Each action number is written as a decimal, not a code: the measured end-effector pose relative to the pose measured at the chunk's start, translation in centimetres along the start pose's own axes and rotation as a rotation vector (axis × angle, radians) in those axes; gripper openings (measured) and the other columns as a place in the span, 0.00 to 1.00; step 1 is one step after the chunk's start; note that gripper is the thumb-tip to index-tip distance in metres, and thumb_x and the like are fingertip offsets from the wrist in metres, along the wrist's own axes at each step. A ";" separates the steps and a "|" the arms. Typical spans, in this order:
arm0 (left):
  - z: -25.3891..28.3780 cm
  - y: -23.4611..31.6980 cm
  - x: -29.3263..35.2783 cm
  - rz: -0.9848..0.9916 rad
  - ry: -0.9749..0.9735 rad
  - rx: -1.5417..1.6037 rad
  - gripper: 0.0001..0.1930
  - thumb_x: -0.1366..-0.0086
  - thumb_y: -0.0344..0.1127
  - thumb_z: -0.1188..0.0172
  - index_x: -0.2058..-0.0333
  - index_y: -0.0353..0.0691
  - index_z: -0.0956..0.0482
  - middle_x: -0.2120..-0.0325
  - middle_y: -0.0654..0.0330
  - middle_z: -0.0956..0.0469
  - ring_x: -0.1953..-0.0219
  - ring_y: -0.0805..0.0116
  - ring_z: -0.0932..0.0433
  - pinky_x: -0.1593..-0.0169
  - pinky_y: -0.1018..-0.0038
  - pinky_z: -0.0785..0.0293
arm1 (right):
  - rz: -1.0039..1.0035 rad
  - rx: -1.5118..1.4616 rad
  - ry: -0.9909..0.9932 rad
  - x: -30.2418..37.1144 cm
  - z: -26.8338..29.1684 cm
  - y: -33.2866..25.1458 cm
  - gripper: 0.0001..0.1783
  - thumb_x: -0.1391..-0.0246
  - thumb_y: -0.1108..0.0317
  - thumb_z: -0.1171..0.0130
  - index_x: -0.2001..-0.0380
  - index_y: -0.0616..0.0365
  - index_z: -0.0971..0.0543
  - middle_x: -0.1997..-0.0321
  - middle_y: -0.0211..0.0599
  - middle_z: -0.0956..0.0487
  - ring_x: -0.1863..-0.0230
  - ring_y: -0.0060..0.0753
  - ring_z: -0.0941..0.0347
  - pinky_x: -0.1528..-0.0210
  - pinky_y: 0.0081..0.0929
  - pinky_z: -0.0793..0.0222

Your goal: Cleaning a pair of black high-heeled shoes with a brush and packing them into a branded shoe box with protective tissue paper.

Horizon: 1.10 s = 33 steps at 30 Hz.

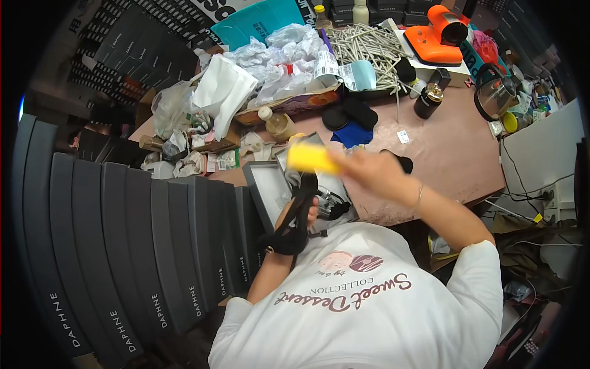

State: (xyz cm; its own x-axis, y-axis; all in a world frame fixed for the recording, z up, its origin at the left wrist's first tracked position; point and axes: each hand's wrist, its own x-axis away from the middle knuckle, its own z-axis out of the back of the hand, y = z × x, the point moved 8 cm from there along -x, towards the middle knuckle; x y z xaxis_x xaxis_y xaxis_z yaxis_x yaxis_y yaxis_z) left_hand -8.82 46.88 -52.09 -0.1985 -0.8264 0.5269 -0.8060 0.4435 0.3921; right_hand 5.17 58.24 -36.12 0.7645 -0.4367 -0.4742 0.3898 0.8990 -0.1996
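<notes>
My right hand [380, 174] is closed on one end of a yellow block [310, 158], smeared by motion, so I cannot tell its kind. Below it, my left hand [313, 211] grips a black strappy sandal [294, 238] with a small metal buckle. The sandal's upper part passes just under the yellow block; whether they touch is unclear. Behind the left hand stands an open grey shoebox [263, 189] with a white inside. Silvery and black items [332, 203], partly hidden, lie in it beside my fingers.
A row of dark grey shoeboxes [144, 246] stands on the left. On the pink table [442, 157] are a tray of pale sticks [369, 52], crumpled white paper [276, 61], a bottle [279, 125], black pads [350, 115], a dark jar [429, 100] and an orange device [436, 40].
</notes>
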 end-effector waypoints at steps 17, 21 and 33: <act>-1.4 2.4 -0.5 -0.398 -0.067 -0.708 0.23 0.34 0.47 0.47 0.47 0.38 0.31 0.58 0.54 0.26 0.59 0.63 0.22 0.52 0.70 0.24 | -0.061 -0.653 -0.122 -3.3 0.0 -5.1 0.45 0.57 0.49 0.33 0.39 0.59 0.37 0.57 0.55 0.23 0.62 0.50 0.23 0.63 0.37 0.26; -0.3 2.1 -0.4 -0.570 -0.158 -0.285 0.28 0.29 0.55 0.58 0.39 0.43 0.40 0.46 0.56 0.32 0.42 0.65 0.33 0.38 0.64 0.37 | -0.020 -0.567 -0.463 -4.4 -4.7 -8.3 0.22 0.62 0.59 0.35 0.65 0.64 0.23 0.63 0.60 0.22 0.70 0.55 0.22 0.66 0.42 0.27; -10.0 6.2 4.4 -0.625 -0.061 -1.194 0.44 0.58 0.29 0.25 0.41 0.37 0.39 0.50 0.57 0.27 0.49 0.66 0.28 0.45 0.70 0.30 | -0.842 -1.934 -0.401 -3.0 -6.7 -3.1 0.15 0.44 0.56 0.39 0.62 0.53 0.28 0.77 0.20 0.30 0.85 0.10 0.41 0.85 0.12 0.50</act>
State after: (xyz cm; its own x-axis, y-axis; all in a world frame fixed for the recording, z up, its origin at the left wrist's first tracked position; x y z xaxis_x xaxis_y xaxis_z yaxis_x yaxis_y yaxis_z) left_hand -9.10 49.42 -39.79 -0.0289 -0.9996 -0.0018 0.1980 -0.0075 0.9802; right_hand -1.81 56.98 -39.81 0.8753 -0.3944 0.2799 -0.0713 -0.6776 -0.7320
